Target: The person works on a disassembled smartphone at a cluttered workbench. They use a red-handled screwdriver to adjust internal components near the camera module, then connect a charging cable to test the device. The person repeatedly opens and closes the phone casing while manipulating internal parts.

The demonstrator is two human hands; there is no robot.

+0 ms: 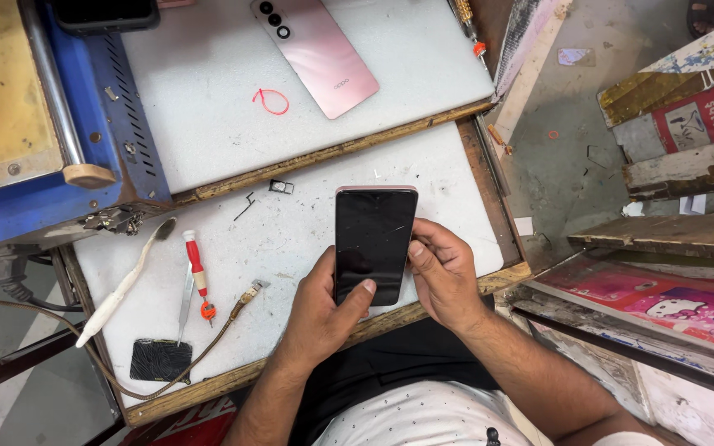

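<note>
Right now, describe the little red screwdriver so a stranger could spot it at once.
Start at the lower white board and go to its left half. The red screwdriver lies between the white toothbrush and the braided cable; it alone has a red handle.

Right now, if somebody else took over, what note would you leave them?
Left hand: holds the dark-screened phone from below, thumb on its lower edge.
Right hand: fingers pinch the phone's right edge.
The phone is upright over the white work board, screen up and off.
Nearby: pink back cover on the upper board, small tray, red screwdriver, tweezers, white toothbrush.
Done: the cover lies apart.
Left: nothing more shows.
</note>
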